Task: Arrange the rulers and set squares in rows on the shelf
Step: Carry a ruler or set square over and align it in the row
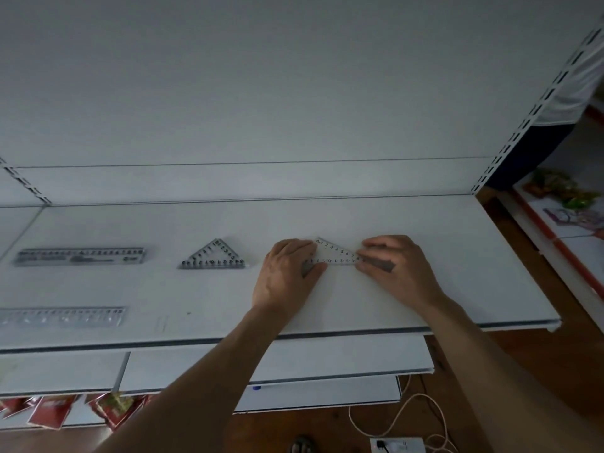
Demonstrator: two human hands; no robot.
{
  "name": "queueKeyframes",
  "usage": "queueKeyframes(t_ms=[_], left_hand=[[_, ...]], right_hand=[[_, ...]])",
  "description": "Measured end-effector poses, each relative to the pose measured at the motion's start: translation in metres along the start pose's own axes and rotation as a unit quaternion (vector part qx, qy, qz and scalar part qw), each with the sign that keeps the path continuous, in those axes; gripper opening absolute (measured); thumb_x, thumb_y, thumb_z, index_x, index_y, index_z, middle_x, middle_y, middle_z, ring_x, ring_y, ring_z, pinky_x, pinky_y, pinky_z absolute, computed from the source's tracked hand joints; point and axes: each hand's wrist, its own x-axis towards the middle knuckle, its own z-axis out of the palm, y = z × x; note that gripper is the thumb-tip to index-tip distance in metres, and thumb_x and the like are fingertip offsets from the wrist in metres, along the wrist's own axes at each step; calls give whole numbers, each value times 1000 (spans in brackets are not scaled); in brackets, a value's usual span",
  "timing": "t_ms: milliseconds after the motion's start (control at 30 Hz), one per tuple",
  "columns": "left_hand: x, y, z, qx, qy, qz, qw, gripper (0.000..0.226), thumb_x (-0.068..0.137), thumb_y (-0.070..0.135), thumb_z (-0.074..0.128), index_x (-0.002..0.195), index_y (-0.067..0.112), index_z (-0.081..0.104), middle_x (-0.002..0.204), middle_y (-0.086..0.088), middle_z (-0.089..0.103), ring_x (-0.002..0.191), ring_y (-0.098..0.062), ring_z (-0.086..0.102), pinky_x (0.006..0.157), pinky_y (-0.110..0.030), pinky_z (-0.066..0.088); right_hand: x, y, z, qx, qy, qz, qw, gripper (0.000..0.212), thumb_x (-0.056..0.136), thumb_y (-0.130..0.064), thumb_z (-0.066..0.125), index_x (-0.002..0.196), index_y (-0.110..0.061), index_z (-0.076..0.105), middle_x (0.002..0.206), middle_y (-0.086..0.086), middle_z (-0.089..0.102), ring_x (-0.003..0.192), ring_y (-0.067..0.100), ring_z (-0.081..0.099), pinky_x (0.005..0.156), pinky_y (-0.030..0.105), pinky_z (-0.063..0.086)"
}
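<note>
A clear set square [336, 255] lies flat on the white shelf [457, 256], right of centre. My left hand [287, 273] rests on its left corner and my right hand [392, 266] presses its right corner, fingers on the plastic. To the left in the same row lie a second clear set square [214, 256] and a clear ruler [80, 256]. Nearer the front edge, another clear ruler [62, 317] lies at the far left.
The shelf's front edge [359, 333] runs across the view. Lower shelves [294, 364] hold red packets [52, 411] at the bottom left. A slotted upright [536, 106] stands at the right. A white cable [408, 416] lies on the wooden floor.
</note>
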Motion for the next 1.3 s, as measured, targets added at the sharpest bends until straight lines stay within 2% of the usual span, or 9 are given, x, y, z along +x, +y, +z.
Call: queueKeyframes(t_ms=[167, 533, 667, 800, 900, 967, 1100, 1300], left_hand=[[0, 2, -1, -4, -1, -3, 1000, 45, 84, 37, 69, 121, 12, 63, 120, -1, 64, 118, -19, 51, 103, -30, 37], [-1, 4, -2, -2, -3, -10, 1000, 45, 84, 34, 68, 122, 10, 62, 121, -4, 64, 118, -21, 51, 105, -31, 37], [-2, 5, -4, -3, -21, -20, 1000, 49, 86, 35, 64, 128, 12, 57, 128, -3, 59, 123, -20, 46, 106, -28, 31], [-5, 8, -14, -22, -30, -29, 999, 51, 86, 35, 62, 132, 15, 53, 133, -1, 55, 127, -19, 42, 109, -30, 30], [-17, 4, -31, -41, -38, -35, 998, 48, 88, 37, 60, 133, 19, 52, 134, 2, 55, 126, -17, 44, 108, -30, 33], [-28, -4, -49, -32, -35, -52, 998, 42, 90, 38, 57, 130, 23, 56, 129, 4, 59, 121, -17, 50, 104, -30, 37], [-55, -34, -108, 2, -17, -118, 993, 32, 90, 40, 55, 120, 29, 62, 115, 10, 65, 106, -15, 58, 94, -30, 43], [-123, -122, -234, 86, 8, -186, 979, 32, 91, 43, 52, 119, 30, 61, 115, 12, 65, 105, -13, 59, 90, -28, 45]], right_hand=[[0, -2, -2, 1, -2, 18, 1000, 23, 74, -25, 81, 94, -17, 77, 103, -4, 70, 98, 19, 62, 91, 33, 48], [0, -3, -1, 4, -16, 36, 999, 23, 76, -29, 79, 97, -20, 76, 106, -8, 68, 104, 16, 59, 94, 39, 45], [1, -6, -3, 8, -27, 37, 999, 22, 78, -27, 77, 98, -19, 76, 107, -9, 68, 105, 14, 57, 95, 31, 43], [2, -12, -8, 28, -64, 98, 993, 23, 85, -29, 70, 107, -23, 72, 113, -13, 64, 109, 4, 48, 93, 14, 29], [6, -26, -10, -7, -84, 99, 992, 23, 88, -26, 65, 110, -20, 70, 117, -7, 64, 112, 11, 51, 91, 17, 30], [13, -46, -4, -38, -72, 88, 993, 22, 89, -24, 64, 110, -17, 70, 117, -3, 65, 112, 18, 54, 88, 19, 32], [38, -113, 33, -35, -86, 75, 993, 27, 89, -27, 63, 114, -18, 67, 117, -1, 64, 108, 18, 58, 90, 26, 40], [77, -255, 112, -35, -151, -10, 988, 31, 89, -35, 58, 118, -25, 63, 121, -4, 61, 111, 17, 56, 91, 29, 43]])
